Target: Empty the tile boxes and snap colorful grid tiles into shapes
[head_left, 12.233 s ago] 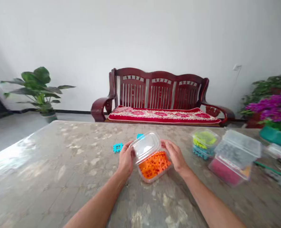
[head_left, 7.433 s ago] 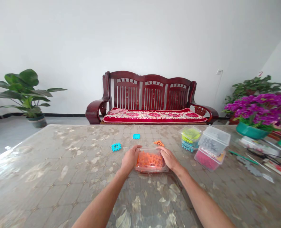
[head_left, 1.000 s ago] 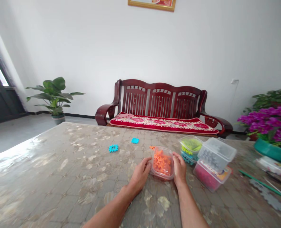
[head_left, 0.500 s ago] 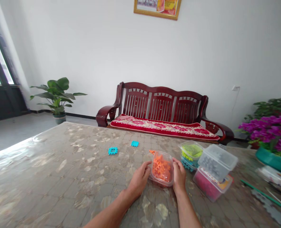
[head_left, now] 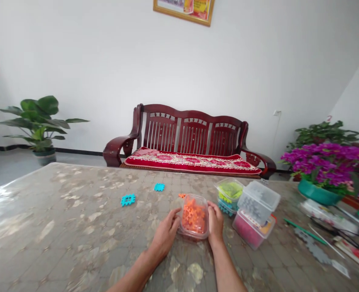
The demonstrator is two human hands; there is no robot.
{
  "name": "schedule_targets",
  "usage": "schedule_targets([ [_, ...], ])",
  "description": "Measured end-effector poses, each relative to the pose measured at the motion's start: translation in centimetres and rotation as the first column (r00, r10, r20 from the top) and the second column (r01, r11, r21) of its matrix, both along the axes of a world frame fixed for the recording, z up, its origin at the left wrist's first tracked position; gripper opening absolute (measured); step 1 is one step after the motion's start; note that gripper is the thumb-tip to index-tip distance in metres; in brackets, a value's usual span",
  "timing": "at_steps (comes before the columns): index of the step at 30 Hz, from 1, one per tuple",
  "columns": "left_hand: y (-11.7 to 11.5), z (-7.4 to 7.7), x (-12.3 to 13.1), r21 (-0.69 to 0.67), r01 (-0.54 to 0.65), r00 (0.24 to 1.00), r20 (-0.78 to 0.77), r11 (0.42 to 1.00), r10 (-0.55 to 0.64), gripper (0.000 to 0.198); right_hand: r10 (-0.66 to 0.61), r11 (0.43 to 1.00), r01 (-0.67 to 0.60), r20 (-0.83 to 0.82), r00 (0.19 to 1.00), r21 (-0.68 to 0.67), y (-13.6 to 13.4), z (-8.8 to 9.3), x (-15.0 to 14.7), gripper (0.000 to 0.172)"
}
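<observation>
A clear plastic container (head_left: 194,217) filled with orange interlocking pieces is held between my two hands, low over the table. My left hand (head_left: 165,232) grips its left side, and my right hand (head_left: 215,223) presses along its right side. Just behind the container lies a loose orange piece (head_left: 182,196). Farther left on the tabletop are a blue square frame piece (head_left: 128,200) and a flat blue piece (head_left: 159,187).
To the right stand stacked tubs of yellow-green pieces (head_left: 230,190), grey pieces (head_left: 258,202) and pink pieces (head_left: 249,229). Beyond them are a green pencil (head_left: 304,231), a grey toothed strip (head_left: 313,247) and a teal flowerpot (head_left: 317,191). A wooden bench (head_left: 194,134) stands behind the table (head_left: 76,227).
The view has swung to the right, so everything appears shifted left. Both hands still hold the container of orange pieces, with little visible change in grip.
</observation>
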State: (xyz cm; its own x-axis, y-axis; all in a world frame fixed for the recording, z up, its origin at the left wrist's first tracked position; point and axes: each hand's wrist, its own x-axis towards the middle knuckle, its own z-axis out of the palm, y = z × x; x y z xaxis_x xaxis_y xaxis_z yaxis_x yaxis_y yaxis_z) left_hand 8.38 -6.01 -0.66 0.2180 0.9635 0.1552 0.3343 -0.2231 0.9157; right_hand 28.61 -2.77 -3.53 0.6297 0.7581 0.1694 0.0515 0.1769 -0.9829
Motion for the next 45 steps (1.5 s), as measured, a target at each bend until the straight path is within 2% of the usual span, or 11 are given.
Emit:
schedule_targets([
  [6, -0.3, 0.2, 0.0, -0.008, 0.045, 0.999, 0.004, 0.999, -0.045, 0.049, 0.009, 1.0, -0.008, 0.05, 0.999, -0.02, 0.0, -0.3, -0.1, 0.044],
  [13, -1.0, -1.1, 0.5, 0.214, 0.071, 0.996, -0.063, 0.974, -0.058, 0.078, 0.008, 0.995, 0.009, 0.181, 0.983, -0.095, -0.1, 0.3, -0.9, 0.047],
  [18, -0.2, -2.2, 0.4, 0.233, 0.037, 0.999, 0.001, 0.972, -0.039, 0.059, 0.034, 0.994, -0.008, 0.244, 0.969, -0.106, -0.7, 0.8, -1.3, 0.048],
  [23, 1.5, -3.1, -0.6, 0.261, -0.212, 0.975, 0.0, 0.942, 0.22, 0.045, 0.174, 0.974, -0.111, 0.341, 0.924, -0.195, -1.0, 0.9, -2.0, 0.05],
  [25, 1.7, -2.8, -0.9, 0.296, -0.348, 0.926, -0.039, 0.89, 0.376, 0.046, 0.237, 0.958, -0.148, 0.391, 0.889, -0.244, -1.0, 1.0, -2.3, 0.046],
  [27, 1.3, -2.2, -1.0, 0.407, -0.4, 0.877, -0.089, 0.821, 0.471, 0.047, 0.284, 0.943, -0.164, 0.448, 0.848, -0.289, -1.1, 1.2, -2.6, 0.038],
  [30, -0.3, -1.2, 0.0, 0.629, -0.227, 0.868, -0.214, 0.743, 0.447, 0.049, 0.343, 0.919, -0.173, 0.503, 0.793, -0.354, -1.3, 1.5, -2.8, 0.032],
  [33, -1.3, -1.0, 1.5, 0.69, -0.08, 0.837, -0.346, 0.719, 0.425, 0.055, 0.359, 0.914, -0.182, 0.513, 0.78, -0.363, -1.2, 1.6, -2.8, 0.034],
  [37, -0.2, -1.0, 2.0, 0.619, -0.062, 0.807, -0.43, 0.783, 0.404, 0.048, 0.322, 0.935, -0.194, 0.478, 0.817, -0.298, -1.0, 1.2, -2.5, 0.034],
  [41, 2.5, -0.1, 0.8, 0.512, 0.014, 0.846, -0.464, 0.859, 0.263, 0.044, 0.274, 0.955, -0.182, 0.464, 0.842, -0.234, -0.9, 1.0, -2.6, 0.031],
  [45, 5.7, 0.7, 0.3, 0.482, 0.104, 0.884, -0.446, 0.87, 0.141, 0.042, 0.208, 0.975, -0.154, 0.427, 0.88, -0.158, -0.8, 1.0, -2.8, 0.029],
])
